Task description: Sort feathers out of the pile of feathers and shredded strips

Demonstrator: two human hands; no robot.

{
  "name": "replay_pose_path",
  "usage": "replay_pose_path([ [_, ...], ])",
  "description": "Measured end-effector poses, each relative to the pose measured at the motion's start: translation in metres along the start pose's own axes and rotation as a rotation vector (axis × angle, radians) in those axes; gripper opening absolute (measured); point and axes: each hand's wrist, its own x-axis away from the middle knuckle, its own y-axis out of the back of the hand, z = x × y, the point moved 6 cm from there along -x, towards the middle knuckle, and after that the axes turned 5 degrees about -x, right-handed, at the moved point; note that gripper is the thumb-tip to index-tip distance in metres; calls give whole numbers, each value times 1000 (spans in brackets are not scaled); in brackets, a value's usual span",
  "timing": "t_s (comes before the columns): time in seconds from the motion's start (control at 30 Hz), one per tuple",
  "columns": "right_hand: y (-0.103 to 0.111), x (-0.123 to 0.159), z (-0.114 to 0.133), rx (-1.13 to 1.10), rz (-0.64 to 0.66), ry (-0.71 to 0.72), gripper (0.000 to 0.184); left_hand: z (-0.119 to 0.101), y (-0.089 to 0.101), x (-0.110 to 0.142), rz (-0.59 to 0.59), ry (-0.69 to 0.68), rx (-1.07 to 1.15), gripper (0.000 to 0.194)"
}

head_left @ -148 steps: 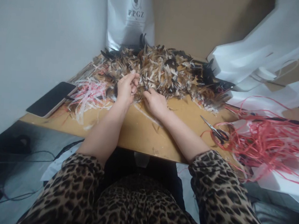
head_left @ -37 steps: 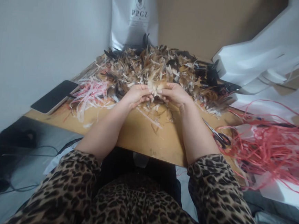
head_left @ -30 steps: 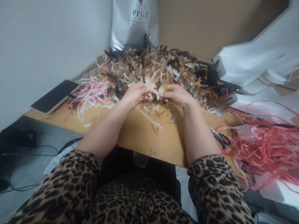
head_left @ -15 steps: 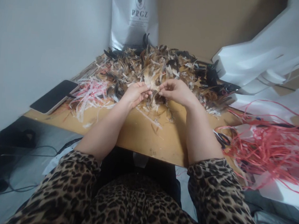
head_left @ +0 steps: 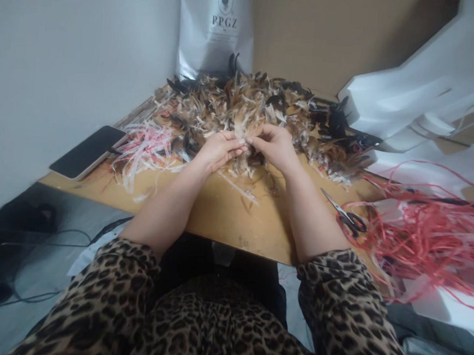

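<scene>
A big heap of brown, white and black feathers (head_left: 210, 101) covers the back of the table. At its front edge my left hand (head_left: 220, 150) is closed, thumb and fingers pinching a pale feather (head_left: 243, 130). Facing it, my right hand (head_left: 275, 147) is pinched too, its fingertips meeting the left ones at the base of that feather. Whether the right fingers grip the feather itself or some small piece on it is too fine to make out. Loose fluff and a pale strip (head_left: 239, 188) lie on the table just below the hands.
A phone (head_left: 87, 152) and a bundle of pink and white strips (head_left: 147, 148) lie at left. Scissors (head_left: 346, 216) sit right of my forearm, beside tangled red strips (head_left: 433, 231). A silver bag (head_left: 214, 44) stands behind; the table's edge (head_left: 232, 240) is near my body.
My right hand has moved left, and its fingertips now meet those of my left hand. The scissors' blades have come into sight beside my right forearm.
</scene>
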Motion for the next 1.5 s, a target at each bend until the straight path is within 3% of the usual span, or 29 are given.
replay_pose_path([
  [0.4,10,-2,-18,-204,-56,-264,39,3,1,-1,2,27,-26,5],
  [0.6,5,-1,-15,-98,-32,-242,34,4,-1,0,29,34,-25,3],
  [0.8,3,1,-17,-76,-17,-262,39,3,-3,1,3,28,-74,22],
  [0.97,3,0,-22,-98,-18,-295,30,1,-5,0,18,-28,-173,33],
  [1.23,-2,-1,-26,-138,-29,-266,18,-2,-11,3,54,-34,-291,21],
  [1.5,-8,0,-28,-119,54,-268,15,-4,-15,8,86,-33,-411,15],
])
